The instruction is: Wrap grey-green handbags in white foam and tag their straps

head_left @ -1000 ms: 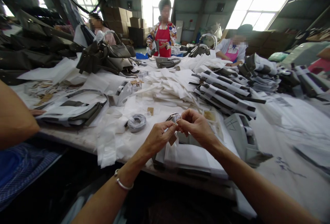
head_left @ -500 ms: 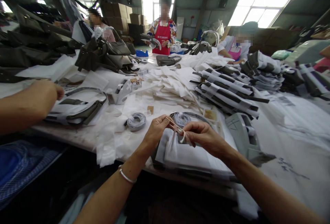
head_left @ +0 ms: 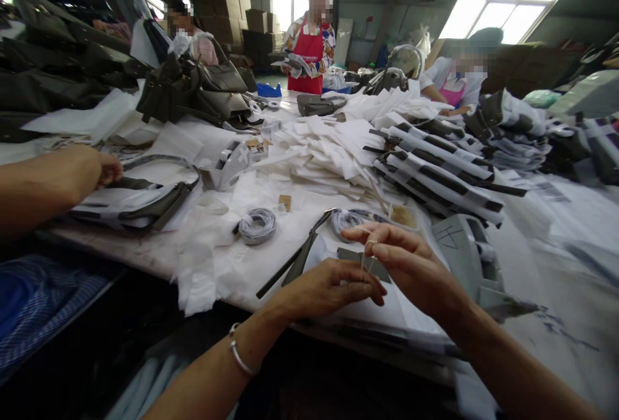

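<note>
A thin pale loop of string [head_left: 369,261] runs between my two hands. My right hand [head_left: 411,259] pinches its upper end between thumb and fingertip. Just below, my left hand [head_left: 333,288] is closed with its fingertips at the lower end of the loop. Both are over a dark handbag covered in white paper [head_left: 406,307], whose dark strap [head_left: 290,265] sticks out to the left. Behind my hands lies a coil of grey wrapped strap [head_left: 344,219], and a second coil [head_left: 258,226] is farther left.
A grey tape dispenser [head_left: 461,249] stands right of my right hand. White paper sheets [head_left: 314,155] and wrapped straps [head_left: 435,178] are piled behind. At left a co-worker's hand [head_left: 104,168] is over another bag [head_left: 140,207]. A person in a red apron [head_left: 307,52] stands across the table.
Both hands have shifted right; my left hand is lower and turned palm down. The string, stretched between them before, now hangs as a narrow loop. The dark strap has come into view.
</note>
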The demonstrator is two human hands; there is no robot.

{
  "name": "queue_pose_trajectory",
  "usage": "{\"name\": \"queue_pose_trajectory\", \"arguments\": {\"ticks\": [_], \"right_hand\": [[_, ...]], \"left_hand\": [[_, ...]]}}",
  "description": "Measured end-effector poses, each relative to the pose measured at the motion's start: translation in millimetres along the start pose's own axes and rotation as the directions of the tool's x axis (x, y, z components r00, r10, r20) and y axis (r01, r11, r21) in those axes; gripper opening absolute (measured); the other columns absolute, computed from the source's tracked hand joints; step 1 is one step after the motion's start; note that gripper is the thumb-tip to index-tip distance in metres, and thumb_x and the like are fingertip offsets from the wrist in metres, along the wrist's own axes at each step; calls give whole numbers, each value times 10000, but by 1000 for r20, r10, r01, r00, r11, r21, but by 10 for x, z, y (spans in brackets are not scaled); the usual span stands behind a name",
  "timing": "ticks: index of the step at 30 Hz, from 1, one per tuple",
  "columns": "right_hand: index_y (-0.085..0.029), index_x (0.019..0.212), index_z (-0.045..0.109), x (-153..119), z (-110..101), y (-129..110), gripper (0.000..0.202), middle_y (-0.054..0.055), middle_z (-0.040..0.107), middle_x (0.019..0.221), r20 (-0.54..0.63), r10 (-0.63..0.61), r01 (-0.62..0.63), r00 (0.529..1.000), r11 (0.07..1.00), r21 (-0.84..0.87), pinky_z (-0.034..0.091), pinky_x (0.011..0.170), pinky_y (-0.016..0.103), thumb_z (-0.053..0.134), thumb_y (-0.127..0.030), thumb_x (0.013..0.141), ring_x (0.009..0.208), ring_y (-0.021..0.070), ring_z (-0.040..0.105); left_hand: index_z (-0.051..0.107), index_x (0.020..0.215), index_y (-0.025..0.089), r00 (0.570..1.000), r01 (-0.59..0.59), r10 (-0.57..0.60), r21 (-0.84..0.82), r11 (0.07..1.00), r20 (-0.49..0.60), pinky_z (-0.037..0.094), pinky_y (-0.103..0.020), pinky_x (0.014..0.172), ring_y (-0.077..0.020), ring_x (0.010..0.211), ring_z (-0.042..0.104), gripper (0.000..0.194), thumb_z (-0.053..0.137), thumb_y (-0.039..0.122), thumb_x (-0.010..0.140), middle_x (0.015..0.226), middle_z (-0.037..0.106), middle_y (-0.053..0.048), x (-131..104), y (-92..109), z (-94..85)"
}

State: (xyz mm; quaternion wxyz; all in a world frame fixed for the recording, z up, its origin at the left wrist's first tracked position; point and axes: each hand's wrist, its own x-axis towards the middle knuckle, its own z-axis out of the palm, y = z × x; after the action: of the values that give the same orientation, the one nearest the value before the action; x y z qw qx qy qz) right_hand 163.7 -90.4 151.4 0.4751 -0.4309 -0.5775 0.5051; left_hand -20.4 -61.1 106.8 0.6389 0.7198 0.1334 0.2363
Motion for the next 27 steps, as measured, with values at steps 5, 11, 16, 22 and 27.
{"name": "queue_pose_trajectory", "arguments": {"ticks": [5,11,16,22,27], "right_hand": [[-192,771,613,279,35,67,315,-21,594,586,-32,229,-216,973,947,237,438,451,220,764,-466,747,464,108,515],[-128,737,634,810,-110,592,242,-15,604,548,124,518,-526,846,849,42,307,327,160,764,-332,756,340,38,362],[-122,730,612,1241,-168,857,113,-6,614,549,264,713,-736,650,677,-13,326,327,135,699,-170,783,339,34,375],[-102,942,670,1402,-342,607,166,-5,625,556,133,464,-469,876,883,2,413,379,137,706,-206,818,384,55,467],[-130,1098,668,1237,-514,401,318,-63,555,500,390,534,-549,750,831,-83,469,387,181,690,-313,840,295,28,298]], "left_hand": [[662,1188,181,987,38,-37,5,999,-154,456,-317,990,-229,1130,611,350,529,394,945,1192,686,-74,30,-164,-257],[707,926,177,724,462,-243,192,866,-646,476,-322,914,-220,982,623,197,535,237,851,989,710,-90,220,-640,-1009],[713,793,150,732,538,-439,46,842,-521,472,-246,579,-148,573,577,182,547,143,720,630,643,-24,420,-935,-1157],[720,882,123,756,499,-514,-153,853,-405,435,-209,544,-104,534,547,301,511,136,667,644,638,-8,415,-1007,-1134],[718,891,126,769,463,-514,-224,858,-380,417,-196,528,-100,550,549,306,541,168,645,674,653,-13,404,-1102,-1145]]}}
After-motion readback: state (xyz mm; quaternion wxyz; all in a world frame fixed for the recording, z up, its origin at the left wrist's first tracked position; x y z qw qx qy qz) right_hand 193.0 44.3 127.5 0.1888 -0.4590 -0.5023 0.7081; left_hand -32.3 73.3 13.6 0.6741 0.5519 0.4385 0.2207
